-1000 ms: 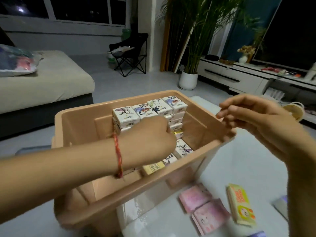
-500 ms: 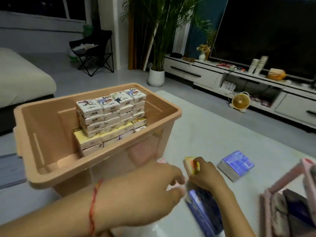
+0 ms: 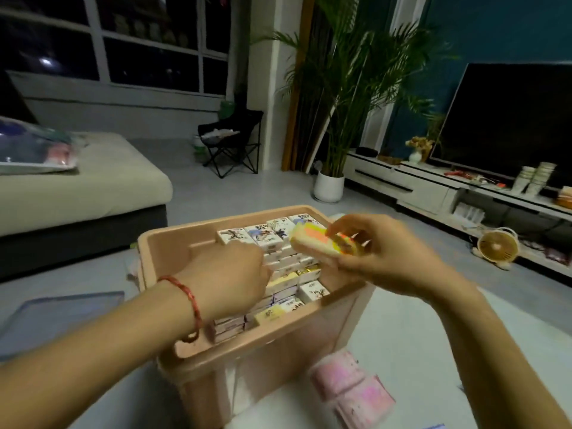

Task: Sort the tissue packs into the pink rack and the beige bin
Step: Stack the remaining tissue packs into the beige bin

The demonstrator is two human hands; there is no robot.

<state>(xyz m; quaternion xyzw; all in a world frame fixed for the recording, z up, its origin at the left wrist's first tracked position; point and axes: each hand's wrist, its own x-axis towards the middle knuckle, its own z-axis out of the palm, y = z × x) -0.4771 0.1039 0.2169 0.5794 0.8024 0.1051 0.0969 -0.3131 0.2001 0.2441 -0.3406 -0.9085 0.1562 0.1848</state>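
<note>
The right hand (image 3: pixel 380 255) grips a yellow-and-orange tissue pack (image 3: pixel 318 239). Its fingers (image 3: pixel 346 225) curl over the top of the pack and the thumb supports it from below. The pack is held tilted above the far right part of the beige bin (image 3: pixel 272 342), just over the stacked white tissue packs (image 3: pixel 266 238) that fill the bin in rows. The left hand (image 3: pixel 229 274) reaches down into the bin against those stacks. Its fingers are hidden behind the hand, so their state cannot be determined. Pink tissue packs (image 3: pixel 353 388) lie on the surface (image 3: pixel 402 335) just beside the bin's near right corner.
</note>
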